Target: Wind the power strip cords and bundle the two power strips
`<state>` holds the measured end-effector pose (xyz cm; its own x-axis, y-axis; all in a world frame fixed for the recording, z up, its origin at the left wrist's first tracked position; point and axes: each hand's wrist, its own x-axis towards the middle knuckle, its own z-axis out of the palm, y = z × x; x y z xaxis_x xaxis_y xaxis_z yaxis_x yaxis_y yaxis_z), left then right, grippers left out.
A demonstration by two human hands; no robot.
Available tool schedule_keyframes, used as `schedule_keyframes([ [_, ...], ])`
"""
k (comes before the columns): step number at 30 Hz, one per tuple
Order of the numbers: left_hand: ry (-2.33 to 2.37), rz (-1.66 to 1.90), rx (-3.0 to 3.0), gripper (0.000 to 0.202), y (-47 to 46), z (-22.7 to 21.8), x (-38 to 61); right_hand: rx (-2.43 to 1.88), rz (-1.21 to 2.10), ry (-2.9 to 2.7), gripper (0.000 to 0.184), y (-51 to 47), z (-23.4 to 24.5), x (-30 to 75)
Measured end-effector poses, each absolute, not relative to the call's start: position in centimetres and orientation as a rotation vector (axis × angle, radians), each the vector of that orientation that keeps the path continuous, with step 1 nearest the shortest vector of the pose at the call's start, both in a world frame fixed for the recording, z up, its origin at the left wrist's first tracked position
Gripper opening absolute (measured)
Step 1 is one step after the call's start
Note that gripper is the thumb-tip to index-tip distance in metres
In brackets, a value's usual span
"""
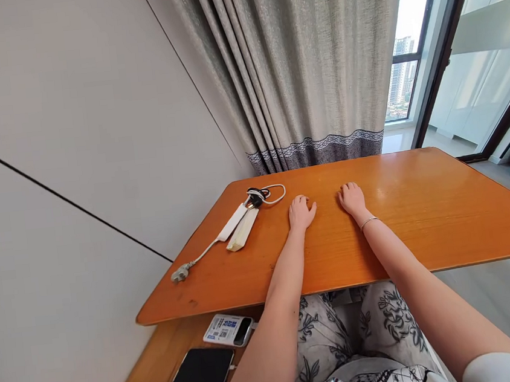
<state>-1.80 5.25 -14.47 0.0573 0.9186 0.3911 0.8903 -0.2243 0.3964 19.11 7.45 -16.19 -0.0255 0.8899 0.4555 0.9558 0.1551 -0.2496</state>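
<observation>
My left hand [301, 211] lies palm down on the orange wooden table [443, 207], fingers stretched flat, holding nothing. My right hand [352, 198] rests flat beside it, a short gap to the right, also empty, with a thin bracelet on the wrist. To the left of my left hand lies a white power strip [240, 224] with a coiled cable [268, 194] and its plug [180, 275] near the table's left edge. Neither hand touches it.
A grey curtain [305, 58] hangs behind the table, with a window and glass door to the right. A white wall runs along the left. On a lower wooden bench lie a black phone [204, 368] and a power bank [229, 330].
</observation>
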Motion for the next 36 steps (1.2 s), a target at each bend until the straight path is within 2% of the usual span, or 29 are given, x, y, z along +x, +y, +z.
schedule_keyframes([
  [22, 1.961, 0.802, 2.19, 0.026, 5.4, -14.7, -1.9, -1.889, -0.06, -2.01, 0.031, 6.3, -14.9, 18.8],
  [36, 1.969, 0.775, 2.223, 0.024, 5.5, -14.7, -1.9, -1.831, -0.094, -2.035, 0.032, 6.4, -15.0, 18.9],
])
